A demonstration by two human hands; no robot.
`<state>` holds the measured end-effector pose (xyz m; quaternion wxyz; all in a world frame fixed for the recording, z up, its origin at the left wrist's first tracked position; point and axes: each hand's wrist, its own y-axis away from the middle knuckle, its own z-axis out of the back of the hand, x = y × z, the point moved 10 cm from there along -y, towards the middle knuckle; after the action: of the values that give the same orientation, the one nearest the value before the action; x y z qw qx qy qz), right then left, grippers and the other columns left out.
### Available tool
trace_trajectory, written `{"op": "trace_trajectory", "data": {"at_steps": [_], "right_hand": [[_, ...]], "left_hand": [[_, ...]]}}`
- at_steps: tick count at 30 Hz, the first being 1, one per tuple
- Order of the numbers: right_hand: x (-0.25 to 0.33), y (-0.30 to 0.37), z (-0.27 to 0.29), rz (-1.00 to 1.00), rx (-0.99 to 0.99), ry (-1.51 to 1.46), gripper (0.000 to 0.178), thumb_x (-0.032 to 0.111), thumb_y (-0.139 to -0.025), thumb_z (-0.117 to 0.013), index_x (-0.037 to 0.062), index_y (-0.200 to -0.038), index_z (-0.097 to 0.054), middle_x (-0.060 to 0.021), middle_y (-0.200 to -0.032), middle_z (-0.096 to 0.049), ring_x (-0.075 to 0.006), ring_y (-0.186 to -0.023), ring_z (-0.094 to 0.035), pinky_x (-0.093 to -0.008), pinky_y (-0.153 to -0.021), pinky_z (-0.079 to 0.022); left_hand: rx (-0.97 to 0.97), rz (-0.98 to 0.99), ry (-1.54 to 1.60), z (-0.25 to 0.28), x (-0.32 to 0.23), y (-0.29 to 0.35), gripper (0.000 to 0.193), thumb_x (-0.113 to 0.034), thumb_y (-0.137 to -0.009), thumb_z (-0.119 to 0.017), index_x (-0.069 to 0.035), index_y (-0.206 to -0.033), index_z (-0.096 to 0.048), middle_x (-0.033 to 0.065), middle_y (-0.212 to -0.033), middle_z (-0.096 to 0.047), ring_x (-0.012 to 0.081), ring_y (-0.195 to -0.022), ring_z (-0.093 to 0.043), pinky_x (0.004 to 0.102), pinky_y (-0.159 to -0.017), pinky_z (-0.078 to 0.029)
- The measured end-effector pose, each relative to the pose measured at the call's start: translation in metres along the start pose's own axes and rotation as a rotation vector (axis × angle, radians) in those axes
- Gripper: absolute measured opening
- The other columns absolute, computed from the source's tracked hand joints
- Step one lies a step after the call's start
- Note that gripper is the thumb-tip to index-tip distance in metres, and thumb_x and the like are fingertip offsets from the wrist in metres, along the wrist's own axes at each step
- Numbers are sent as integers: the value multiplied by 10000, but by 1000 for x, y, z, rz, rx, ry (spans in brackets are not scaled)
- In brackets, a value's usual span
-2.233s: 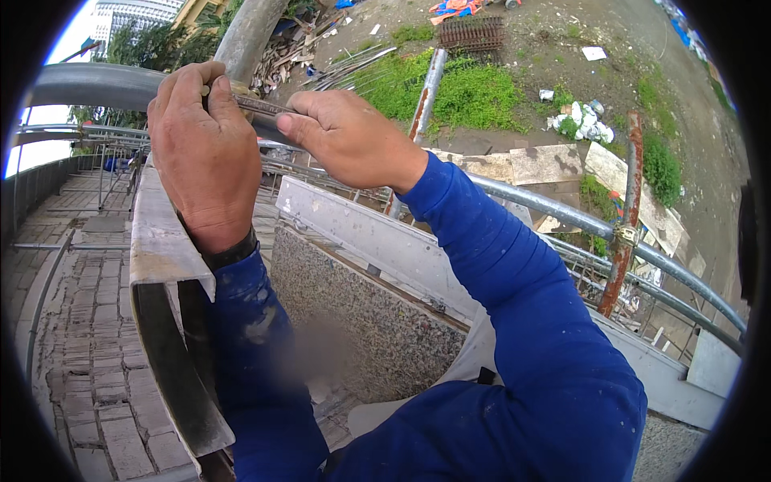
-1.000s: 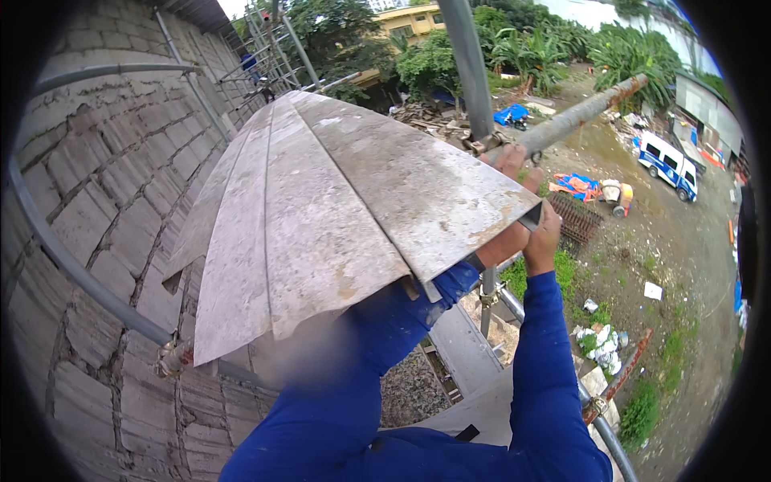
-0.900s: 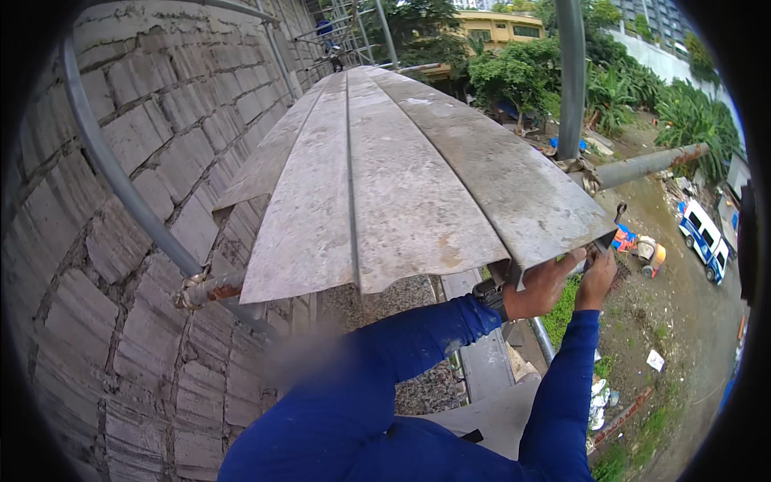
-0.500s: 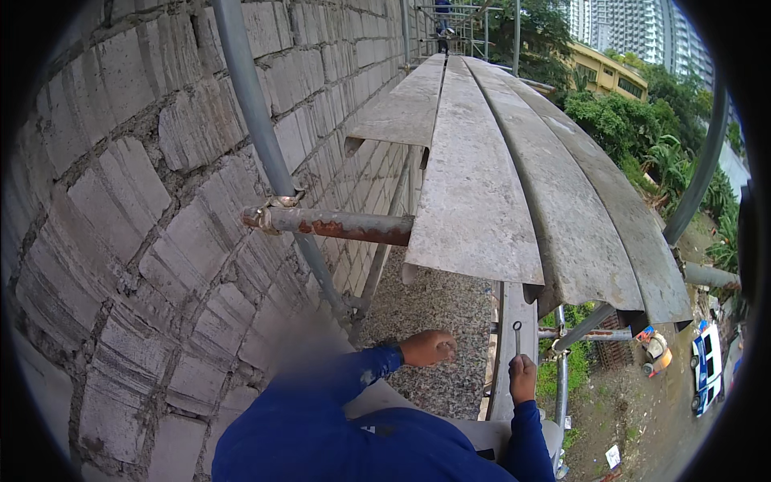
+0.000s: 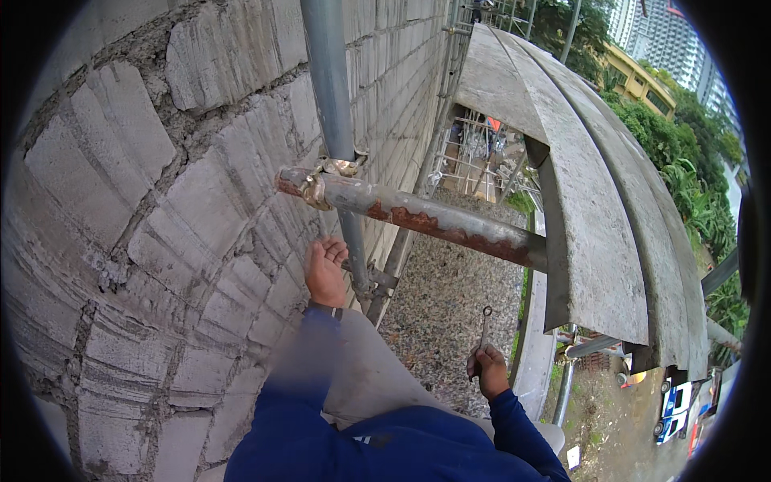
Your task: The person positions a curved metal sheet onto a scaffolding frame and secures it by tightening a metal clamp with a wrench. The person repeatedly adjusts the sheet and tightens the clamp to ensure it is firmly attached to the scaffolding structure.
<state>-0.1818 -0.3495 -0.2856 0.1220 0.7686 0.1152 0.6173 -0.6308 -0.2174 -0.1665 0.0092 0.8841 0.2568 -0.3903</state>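
Observation:
My left hand [image 5: 325, 277] is raised beside a grey upright scaffold tube [image 5: 328, 80], between it and the block wall. Its fingers are loosely bent and apart, with nothing seen in them; whether they touch the tube I cannot tell. A rusty horizontal tube [image 5: 450, 225] crosses the upright just above this hand, joined by a metal coupler [image 5: 325, 181]. In my right hand [image 5: 490, 373], held low at the right, is a ring spanner [image 5: 486, 325], its ring end pointing up and away from me.
A rough grey block wall [image 5: 104, 161] rises close on the left. Long metal planks [image 5: 590, 233] run away on the right, supported by the horizontal tube. Far below lie gravelly ground [image 5: 450, 281] and a parked white and blue vehicle [image 5: 673, 410].
My left hand has gone left and up, toward the upright tube. The right hand, still holding the spanner, has shifted left. My view has turned, so the planks appear further right.

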Motion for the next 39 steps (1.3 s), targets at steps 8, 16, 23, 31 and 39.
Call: {"op": "trace_trajectory", "data": {"at_steps": [8,16,23,31,39], "right_hand": [[169,-18,-113,275,264,-116,490,213,-941,-684,70,-1360,-474,-20,-790,-490,-147,-683,-498,-341,-698,-472],[257,-6,-177,552,456,-127,649,567,-952,-647,58,-1328,-504,-16,-851,-452,-136,-751,-451,-355,-774,-452],[273,-9,-177,590,356,-184,626,672,-957,-550,101,-1216,-569,34,-821,-380,-137,-738,-377,-365,-735,-393],[273,-13,-168,717,307,-126,602,624,-956,-597,68,-1183,-570,15,-813,-439,-145,-718,-386,-369,-709,-390],[222,-23,-156,559,173,92,349,378,-1021,-622,75,-1182,-560,19,-715,-463,-88,-586,-399,-274,-586,-407]], "left_hand": [[312,-227,180,-91,-79,-57,881,-664,-974,-527,-34,-1557,-332,115,-1541,-430,274,-1429,-399,484,-1188,-289],[362,-143,179,-116,-85,-78,947,-731,-959,-469,-1,-1549,-338,121,-1507,-489,271,-1388,-467,440,-1157,-362],[250,-197,209,-120,-83,-86,927,-687,-966,-465,67,-1497,-371,154,-1431,-541,280,-1323,-534,441,-1099,-429],[231,-200,209,-115,-86,-83,892,-659,-983,-449,91,-1465,-406,171,-1407,-547,270,-1311,-530,418,-1117,-401],[250,-191,153,-118,-88,-79,883,-680,-987,-423,67,-1459,-421,162,-1394,-556,275,-1308,-531,422,-1122,-392]]}}
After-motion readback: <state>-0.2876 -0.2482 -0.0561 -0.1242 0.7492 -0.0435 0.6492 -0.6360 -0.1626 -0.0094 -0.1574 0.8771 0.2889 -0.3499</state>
